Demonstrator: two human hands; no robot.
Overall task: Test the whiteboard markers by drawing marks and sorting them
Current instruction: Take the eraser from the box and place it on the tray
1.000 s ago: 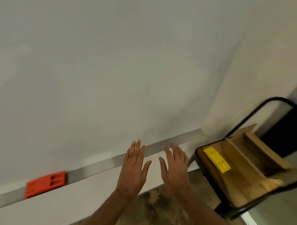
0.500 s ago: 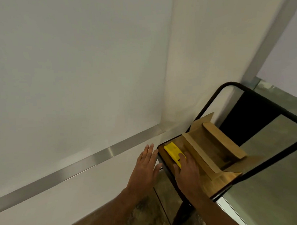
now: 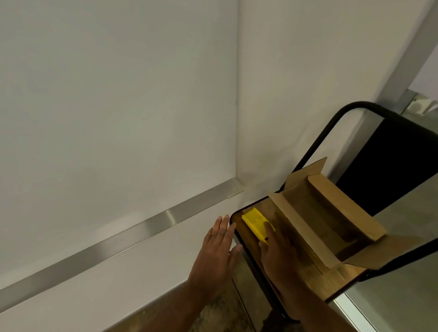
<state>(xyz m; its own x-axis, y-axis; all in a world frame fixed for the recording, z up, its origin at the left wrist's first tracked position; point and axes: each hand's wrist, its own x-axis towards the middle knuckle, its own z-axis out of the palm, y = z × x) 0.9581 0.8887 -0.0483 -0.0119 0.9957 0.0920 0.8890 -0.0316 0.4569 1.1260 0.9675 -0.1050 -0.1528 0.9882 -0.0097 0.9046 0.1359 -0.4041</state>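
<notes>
The one view is worn at head height and looks forward and steeply down into a room corner. The whiteboard (image 3: pixel 110 108) fills the upper left, and its metal ledge (image 3: pixel 140 234) runs slantwise because the frame is tilted. The camera is close in: the left hand (image 3: pixel 216 251) and right hand (image 3: pixel 279 256) enter with their forearms from the bottom edge, the counter (image 3: pixel 328 284) is seen from above at lower right, and the floor (image 3: pixel 214 321) lies beneath.
</notes>
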